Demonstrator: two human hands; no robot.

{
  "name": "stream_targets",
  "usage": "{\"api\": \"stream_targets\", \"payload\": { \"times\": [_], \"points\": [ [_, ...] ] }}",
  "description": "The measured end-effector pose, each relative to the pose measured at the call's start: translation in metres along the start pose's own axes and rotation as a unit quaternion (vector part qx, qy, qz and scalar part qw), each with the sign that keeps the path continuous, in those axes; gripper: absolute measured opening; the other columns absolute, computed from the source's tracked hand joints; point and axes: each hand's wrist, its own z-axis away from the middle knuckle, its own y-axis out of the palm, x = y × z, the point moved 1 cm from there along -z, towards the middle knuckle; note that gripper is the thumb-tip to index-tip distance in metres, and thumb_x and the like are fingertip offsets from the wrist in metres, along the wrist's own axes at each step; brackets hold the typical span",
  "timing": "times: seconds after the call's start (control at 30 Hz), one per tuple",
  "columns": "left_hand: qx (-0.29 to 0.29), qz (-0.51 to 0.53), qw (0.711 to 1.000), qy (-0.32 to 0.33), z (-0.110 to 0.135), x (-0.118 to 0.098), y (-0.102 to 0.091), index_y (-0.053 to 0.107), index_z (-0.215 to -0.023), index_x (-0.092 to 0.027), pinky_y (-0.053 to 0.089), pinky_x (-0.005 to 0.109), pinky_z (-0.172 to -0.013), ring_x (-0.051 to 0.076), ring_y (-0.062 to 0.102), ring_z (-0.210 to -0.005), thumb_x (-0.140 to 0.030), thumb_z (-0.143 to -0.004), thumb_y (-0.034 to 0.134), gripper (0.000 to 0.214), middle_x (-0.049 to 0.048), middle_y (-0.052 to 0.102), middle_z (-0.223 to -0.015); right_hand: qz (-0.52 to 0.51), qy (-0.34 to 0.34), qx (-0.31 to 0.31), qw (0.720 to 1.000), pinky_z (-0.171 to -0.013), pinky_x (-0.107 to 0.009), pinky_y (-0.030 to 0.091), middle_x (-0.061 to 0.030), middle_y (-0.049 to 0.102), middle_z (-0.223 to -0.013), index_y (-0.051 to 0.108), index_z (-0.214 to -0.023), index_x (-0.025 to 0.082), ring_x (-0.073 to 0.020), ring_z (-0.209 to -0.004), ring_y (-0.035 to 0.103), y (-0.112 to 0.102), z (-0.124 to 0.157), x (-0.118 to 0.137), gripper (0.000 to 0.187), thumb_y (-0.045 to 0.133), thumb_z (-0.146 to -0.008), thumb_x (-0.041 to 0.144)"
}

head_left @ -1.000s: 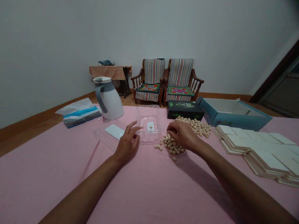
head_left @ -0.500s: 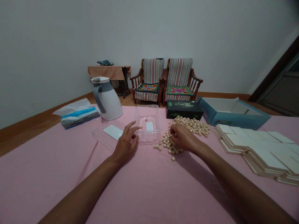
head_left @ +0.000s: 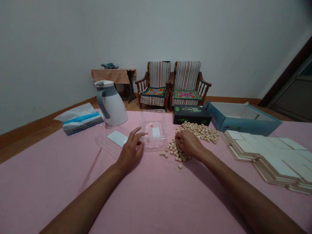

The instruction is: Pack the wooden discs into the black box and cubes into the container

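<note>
Pale round pieces | most heaped right of clear container; one piece inside it now farther back than a second ago, off the white card, so seemingly settled | left hand loosely open, container's near-left edge | right hand bunched at heap, right of container; grip untellable

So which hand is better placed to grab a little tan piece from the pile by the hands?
Probably the right hand: its thumb and fingers reach down at the pile. The left hand is farther off, by the clear box.
</note>
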Motion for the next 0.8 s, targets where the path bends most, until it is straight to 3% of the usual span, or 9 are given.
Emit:
{"api": "stream_targets", "payload": {
  "times": [0.13, 0.27, 0.4, 0.47, 0.53, 0.63, 0.7, 0.8],
  "points": [
    [-0.001, 0.001, 1.0, 0.003, 0.0, 0.001, 0.0, 0.05, -0.117, -0.022, 0.053, 0.032, -0.081, 0.009, 0.06, -0.077, -0.011, -0.085, 0.047, 0.035, 0.0101, 0.038, -0.143, 0.007, 0.008, 0.017, 1.0, -0.071, -0.028, 0.04, -0.0097, 0.07, -0.084, 0.069, -0.08, 0.016, -0.02, -0.083, 0.061, 0.005, -0.001, -0.002, 0.02, 0.052, -0.073, 0.009],
    [-0.004, 0.005, 1.0, 0.006, 0.001, 0.001, 0.001, 0.05, -0.118, -0.022, 0.054, 0.032, -0.081, 0.01, 0.061, -0.079, -0.012, -0.085, 0.048, 0.034, 0.0107, 0.038, -0.143, -0.072, 0.016, -0.076, 0.994, -0.069, -0.028, 0.042, -0.007, 0.067, -0.08, 0.067, -0.08, 0.016, -0.0185, -0.077, 0.06, -0.004, -0.007, -0.008, 0.016, 0.055, -0.071, 0.011],
    [-0.005, 0.004, 1.0, 0.005, 0.001, 0.0, 0.001, 0.05, -0.118, -0.022, 0.053, 0.032, -0.083, 0.01, 0.061, -0.081, -0.012, -0.085, 0.048, 0.034, 0.0096, 0.038, -0.143, -0.3, -0.022, -0.158, 0.941, -0.072, -0.027, 0.047, -0.0058, 0.069, -0.096, 0.063, -0.103, 0.017, -0.0149, -0.079, 0.064, -0.018, -0.011, -0.004, 0.027, 0.057, -0.076, 0.018],
    [-0.003, 0.002, 1.0, 0.004, 0.001, 0.0, 0.001, 0.05, -0.117, -0.022, 0.053, 0.032, -0.083, 0.01, 0.061, -0.081, -0.011, -0.085, 0.048, 0.034, 0.0094, 0.038, -0.143, -0.344, -0.03, -0.163, 0.924, -0.072, -0.026, 0.047, -0.0056, 0.069, -0.098, 0.062, -0.105, 0.017, -0.0143, -0.08, 0.064, -0.026, -0.009, 0.0, 0.027, 0.056, -0.079, 0.02],
    [-0.002, 0.001, 1.0, 0.004, 0.001, 0.0, 0.001, 0.05, -0.117, -0.022, 0.053, 0.032, -0.082, 0.009, 0.061, -0.08, -0.011, -0.085, 0.048, 0.034, 0.0094, 0.038, -0.143, -0.287, -0.029, -0.126, 0.949, -0.069, -0.025, 0.046, -0.004, 0.07, -0.085, 0.065, -0.092, 0.017, -0.0142, -0.073, 0.063, -0.034, -0.004, 0.003, 0.017, 0.055, -0.079, 0.018],
    [-0.003, 0.001, 1.0, 0.004, 0.0, 0.0, 0.001, 0.049, -0.117, -0.022, 0.053, 0.031, -0.081, 0.009, 0.061, -0.079, -0.01, -0.084, 0.047, 0.035, 0.0094, 0.038, -0.144, -0.135, -0.059, 0.015, 0.989, -0.064, -0.024, 0.04, -0.0033, 0.069, -0.076, 0.067, -0.077, 0.017, -0.0142, -0.069, 0.06, -0.039, 0.006, 0.004, 0.013, 0.056, -0.073, 0.01],
    [-0.003, 0.002, 1.0, 0.004, 0.0, 0.0, 0.001, 0.049, -0.116, -0.022, 0.053, 0.031, -0.081, 0.009, 0.061, -0.08, -0.009, -0.084, 0.047, 0.035, 0.0094, 0.037, -0.144, -0.058, -0.077, 0.096, 0.991, -0.065, -0.023, 0.038, -0.0045, 0.07, -0.08, 0.068, -0.078, 0.017, -0.0151, -0.074, 0.061, -0.036, 0.011, 0.005, 0.017, 0.057, -0.07, 0.007],
    [-0.002, 0.002, 1.0, 0.005, 0.0, 0.0, 0.001, 0.049, -0.117, -0.022, 0.053, 0.031, -0.081, 0.009, 0.061, -0.079, -0.01, -0.084, 0.047, 0.035, 0.0096, 0.038, -0.143, 0.031, -0.084, 0.144, 0.985, -0.065, -0.024, 0.036, -0.0077, 0.069, -0.084, 0.069, -0.082, 0.017, -0.0181, -0.081, 0.062, -0.026, 0.014, 0.008, 0.021, 0.057, -0.069, 0.006]
  ]
}}
